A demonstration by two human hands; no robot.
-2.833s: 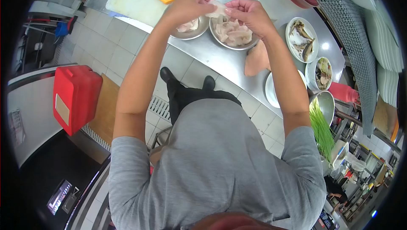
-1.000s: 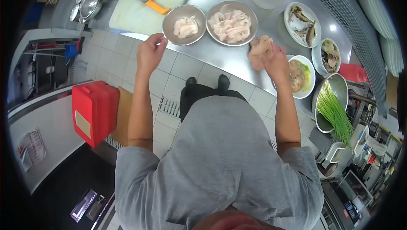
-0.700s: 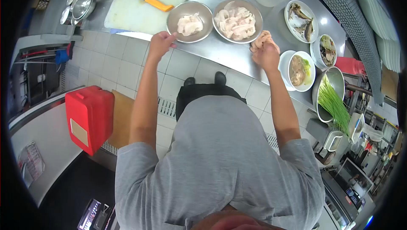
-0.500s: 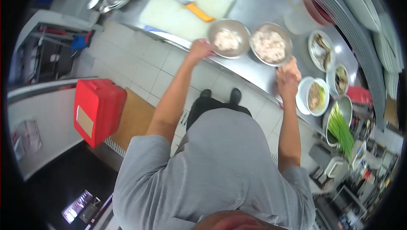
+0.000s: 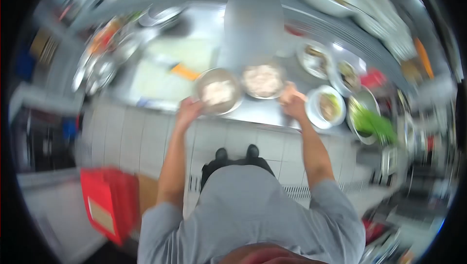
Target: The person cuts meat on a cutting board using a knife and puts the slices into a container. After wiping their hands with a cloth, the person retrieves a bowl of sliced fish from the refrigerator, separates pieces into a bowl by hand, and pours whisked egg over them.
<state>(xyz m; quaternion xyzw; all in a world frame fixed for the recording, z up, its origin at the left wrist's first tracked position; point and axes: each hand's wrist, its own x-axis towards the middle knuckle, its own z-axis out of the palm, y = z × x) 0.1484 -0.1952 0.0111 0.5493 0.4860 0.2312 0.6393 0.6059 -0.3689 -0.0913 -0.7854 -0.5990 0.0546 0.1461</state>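
At the counter's front edge, my left hand has its fingers closed on the near left rim of a metal bowl holding some pale food. Beside it on the right, and apart from it, stands a second metal bowl filled with pale pinkish pieces. My right hand is closed on a salmon-pink item just right of that bowl; blur hides what it is. Behind the left bowl, a knife with an orange handle lies on a pale cutting board.
Right of my right hand are a white bowl of food, an oval plate, another bowl and a metal bowl with green stalks. Metalware sits far left. Above is a shelf. A red box stands lower left.
The view has turned, so the counter now lies more level and further left in the picture. Both hands keep about the same places by the bowls.
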